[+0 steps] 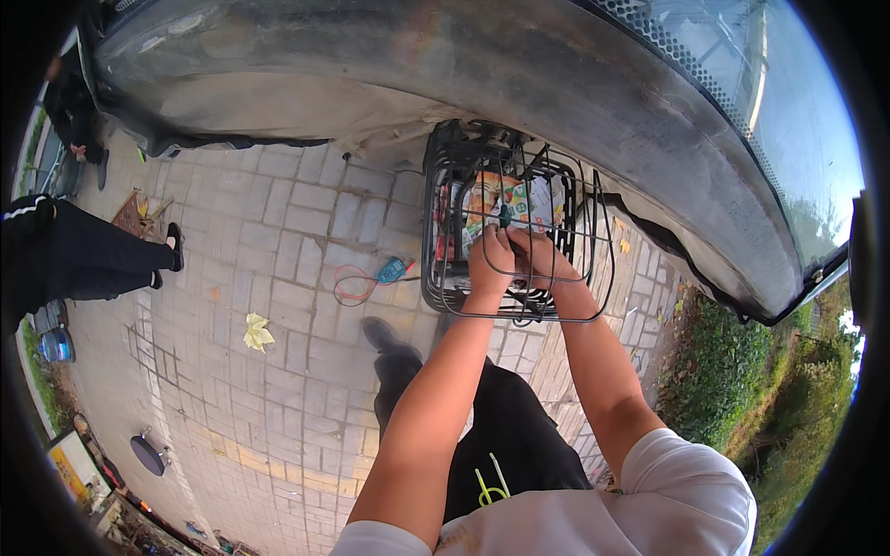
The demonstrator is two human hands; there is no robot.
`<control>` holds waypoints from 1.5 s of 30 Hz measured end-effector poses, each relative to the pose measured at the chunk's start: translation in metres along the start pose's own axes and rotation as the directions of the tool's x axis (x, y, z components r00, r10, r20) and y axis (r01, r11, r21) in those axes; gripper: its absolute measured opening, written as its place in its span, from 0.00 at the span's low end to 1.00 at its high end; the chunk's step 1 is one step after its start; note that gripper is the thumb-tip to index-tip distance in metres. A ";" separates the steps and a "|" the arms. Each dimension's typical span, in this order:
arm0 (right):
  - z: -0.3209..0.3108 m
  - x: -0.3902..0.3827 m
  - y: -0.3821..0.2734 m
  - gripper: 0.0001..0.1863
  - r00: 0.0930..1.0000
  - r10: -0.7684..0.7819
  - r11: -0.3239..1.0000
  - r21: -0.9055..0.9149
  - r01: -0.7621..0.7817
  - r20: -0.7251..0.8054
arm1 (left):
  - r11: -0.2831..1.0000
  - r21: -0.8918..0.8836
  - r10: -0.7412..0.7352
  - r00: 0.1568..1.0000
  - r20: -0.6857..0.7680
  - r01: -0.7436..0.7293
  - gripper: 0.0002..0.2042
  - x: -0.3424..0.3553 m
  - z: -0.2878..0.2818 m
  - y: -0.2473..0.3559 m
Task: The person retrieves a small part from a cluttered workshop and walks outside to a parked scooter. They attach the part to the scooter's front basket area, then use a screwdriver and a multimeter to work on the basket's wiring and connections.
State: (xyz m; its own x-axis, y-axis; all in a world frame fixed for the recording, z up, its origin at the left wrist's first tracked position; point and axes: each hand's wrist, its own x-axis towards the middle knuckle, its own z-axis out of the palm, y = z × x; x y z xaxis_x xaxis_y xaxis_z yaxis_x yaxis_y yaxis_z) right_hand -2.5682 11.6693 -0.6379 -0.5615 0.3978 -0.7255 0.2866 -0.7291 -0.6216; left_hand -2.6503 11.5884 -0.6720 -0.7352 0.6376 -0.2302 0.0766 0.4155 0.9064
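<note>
A: Two hands, both up at the black wire basket [445,185]. But start at the left, what's over there?

B: Far left, another person's legs in dark trousers [83,255] stretch across the grey paving [278,222], with a dark shoe at the end. Lower left there's a round dark object [148,454] on the ground; I can't tell what it is. A yellow leaf [257,331] lies on the pavers, well apart from everything else.

A: And nearer the middle?

B: A small blue gadget [391,271] with red wire looped beside it sits on the paving just left of the basket. Below that, the wearer's own dark shoe [378,332] and black trousers.

A: Now the hands.

B: The left hand [489,264] is curled around a wire at the basket's near side, fingers closed on it. The right hand [542,259] is just beside it, touching or nearly touching, and also gripping the wirework. So they're together, both clamped on the basket.

A: Where does the basket sit?

B: Up against the curved grey body of a vehicle [575,83] that arches across the top. Inside it lies colourful printed packaging [501,199].

A: And to the right?

B: Green shrubs [732,371] along the paving edge.
</note>
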 end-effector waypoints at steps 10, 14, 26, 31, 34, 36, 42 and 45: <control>0.013 0.013 0.041 0.14 0.961 -0.138 0.957 0.218 0.191 -0.238 | 0.991 -0.055 0.129 0.954 0.272 -0.118 0.13 0.006 -0.053 -0.016; 0.018 0.006 0.046 0.18 0.868 -0.244 0.957 0.038 0.288 -0.433 | 0.915 -0.344 0.001 0.850 0.527 0.212 0.14 -0.010 -0.122 0.003; 0.018 0.018 0.063 0.18 0.673 -0.433 0.901 -0.302 0.312 -0.599 | 0.347 0.934 -0.460 0.851 0.254 -0.092 0.32 0.003 -0.348 -0.110; 0.012 0.030 0.077 0.23 0.503 -0.630 0.775 -0.436 0.458 -0.591 | 0.929 0.369 -0.202 0.852 0.484 0.011 0.23 0.091 -0.303 -0.085; 0.012 0.033 0.081 0.22 0.515 -0.610 0.792 -0.469 0.391 -0.602 | 0.943 0.077 -0.306 0.750 0.586 0.324 0.20 0.151 -0.247 -0.064; 0.014 0.032 0.079 0.20 0.404 -0.752 0.659 -0.614 0.435 -0.521 | 0.890 -0.113 -0.257 0.691 0.676 0.441 0.20 0.191 -0.208 -0.057; 0.030 0.008 0.059 0.19 0.386 -0.727 0.685 -0.631 0.364 -0.567 | 0.830 -0.223 -0.125 0.561 0.819 0.511 0.17 0.290 -0.114 -0.070; 0.037 -0.005 0.051 0.20 0.433 -0.705 0.699 -0.655 0.288 -0.562 | 0.881 -0.182 -0.129 0.591 0.796 0.437 0.16 0.316 -0.086 -0.068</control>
State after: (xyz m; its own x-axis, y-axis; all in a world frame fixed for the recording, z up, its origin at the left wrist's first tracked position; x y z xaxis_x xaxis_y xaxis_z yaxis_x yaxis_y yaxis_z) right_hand -2.5797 11.6093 -0.6556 -0.0087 0.9991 -0.0420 0.5470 -0.0304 -0.8366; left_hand -2.9459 11.7061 -0.7759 0.0916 0.8400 -0.5347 -0.3767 0.5263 0.7623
